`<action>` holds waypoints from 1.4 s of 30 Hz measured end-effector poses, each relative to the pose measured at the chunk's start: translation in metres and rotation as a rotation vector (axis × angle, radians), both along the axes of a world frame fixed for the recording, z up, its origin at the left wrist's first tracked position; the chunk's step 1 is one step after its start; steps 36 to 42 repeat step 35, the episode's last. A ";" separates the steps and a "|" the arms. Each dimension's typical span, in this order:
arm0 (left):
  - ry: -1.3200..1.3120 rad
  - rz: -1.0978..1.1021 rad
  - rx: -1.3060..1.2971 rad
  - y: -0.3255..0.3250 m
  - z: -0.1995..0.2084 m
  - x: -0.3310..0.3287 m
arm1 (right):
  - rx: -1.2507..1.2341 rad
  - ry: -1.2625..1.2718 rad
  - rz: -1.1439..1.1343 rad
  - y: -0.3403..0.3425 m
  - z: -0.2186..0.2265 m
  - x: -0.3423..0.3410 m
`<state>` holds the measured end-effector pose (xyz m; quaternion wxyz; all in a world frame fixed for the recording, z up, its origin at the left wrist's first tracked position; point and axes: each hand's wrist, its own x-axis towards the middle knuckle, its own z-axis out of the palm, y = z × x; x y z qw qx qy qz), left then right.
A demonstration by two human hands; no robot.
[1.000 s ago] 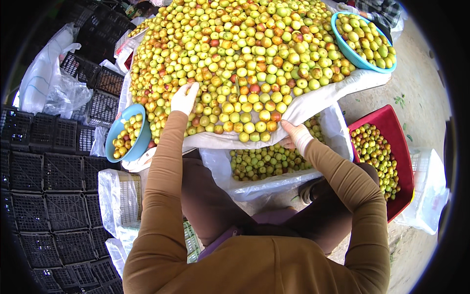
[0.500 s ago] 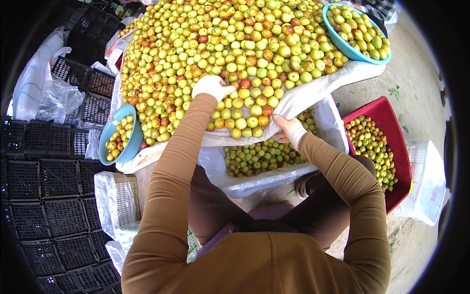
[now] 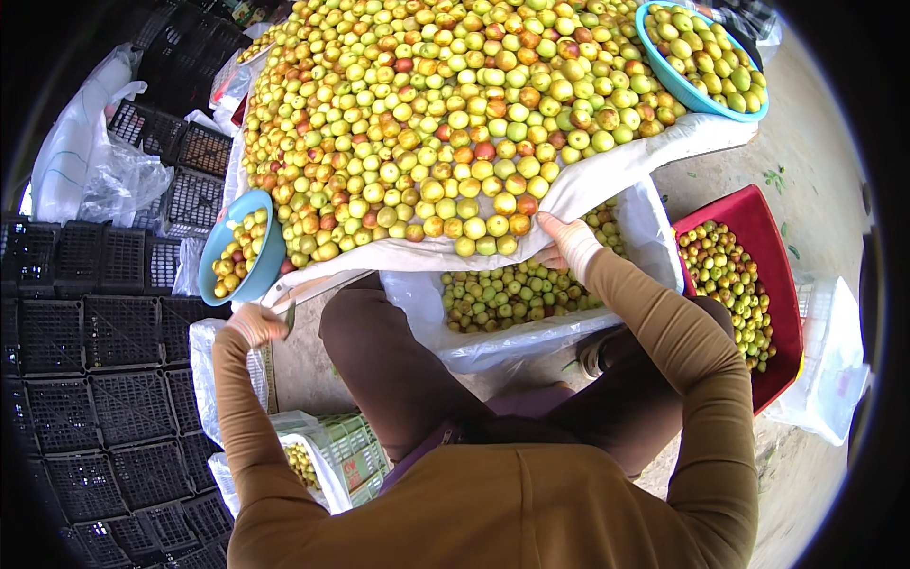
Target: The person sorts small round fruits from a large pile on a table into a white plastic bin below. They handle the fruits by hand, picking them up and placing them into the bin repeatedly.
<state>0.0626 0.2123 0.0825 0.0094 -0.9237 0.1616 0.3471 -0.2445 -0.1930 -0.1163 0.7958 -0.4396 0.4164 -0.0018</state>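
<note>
A large heap of yellow-green and reddish jujubes (image 3: 408,123) lies on a white cloth (image 3: 607,180). My right hand (image 3: 572,243) pinches the front edge of this cloth, above a crate lined with white plastic (image 3: 474,356) that holds greener jujubes (image 3: 517,296). Out to the left, just below a blue bowl (image 3: 268,261) partly filled with jujubes, is my left hand (image 3: 256,325). Its fingers are closed on a thin dark green piece that looks like a leaf (image 3: 290,318).
Another blue bowl (image 3: 682,87), full of jujubes, sits at the far right. A red bin (image 3: 782,322) with smaller jujubes stands at my right. Black crates (image 3: 123,332) are stacked along the left, and a green crate (image 3: 355,455) with a plastic liner is beside my left thigh.
My left hand has moved from the heap back and down to the left, carrying the leaf-like piece. My right hand keeps its hold on the cloth edge.
</note>
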 end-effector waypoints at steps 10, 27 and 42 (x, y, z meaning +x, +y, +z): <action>-0.108 0.091 -0.482 -0.032 -0.040 -0.017 | -0.079 -0.002 0.000 -0.001 -0.009 -0.001; 0.194 0.166 -1.061 -0.205 -0.075 0.029 | -0.060 0.019 0.029 -0.003 -0.007 0.001; 1.080 0.595 -1.588 -0.140 -0.090 0.047 | -0.006 0.041 0.067 -0.013 -0.031 0.007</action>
